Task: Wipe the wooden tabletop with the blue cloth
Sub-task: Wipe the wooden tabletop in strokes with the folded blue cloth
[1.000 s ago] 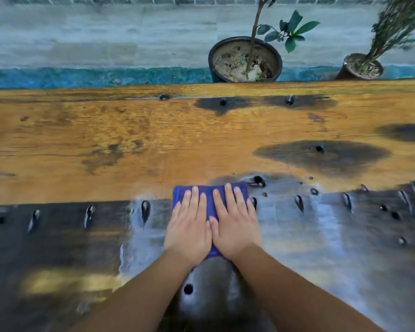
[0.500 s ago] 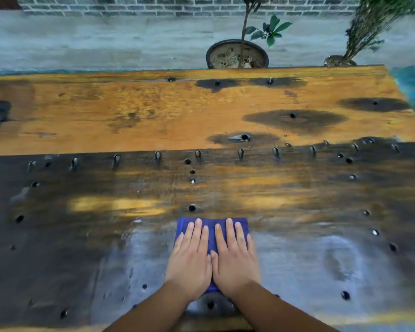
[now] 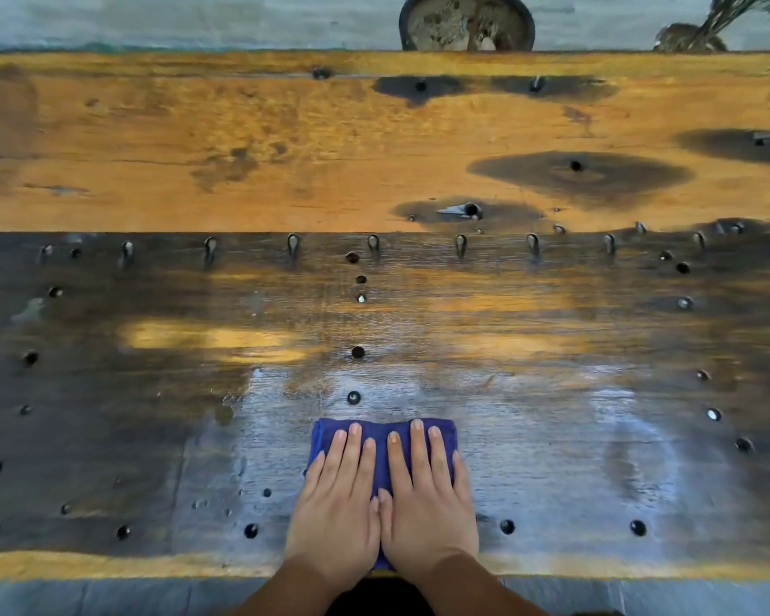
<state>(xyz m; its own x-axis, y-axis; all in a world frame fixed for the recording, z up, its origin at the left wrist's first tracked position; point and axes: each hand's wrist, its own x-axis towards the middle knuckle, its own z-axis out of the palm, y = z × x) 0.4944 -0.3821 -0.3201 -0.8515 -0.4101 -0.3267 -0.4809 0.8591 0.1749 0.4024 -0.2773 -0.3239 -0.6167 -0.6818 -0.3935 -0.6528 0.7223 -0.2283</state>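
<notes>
The blue cloth [image 3: 381, 442], soft and folded into a rough rectangle, was found lying flat on the wooden tabletop [image 3: 285, 162] close to its near edge, long axis running parallel to that edge. The left hand [image 3: 336, 504] and right hand [image 3: 427, 504] were laid side by side on it, palms down, fingers extended and pressing rather than gripping. Around the cloth the dark, hole-pocked plank was seen glossy and wet; the far plank was matte orange with dark stains.
</notes>
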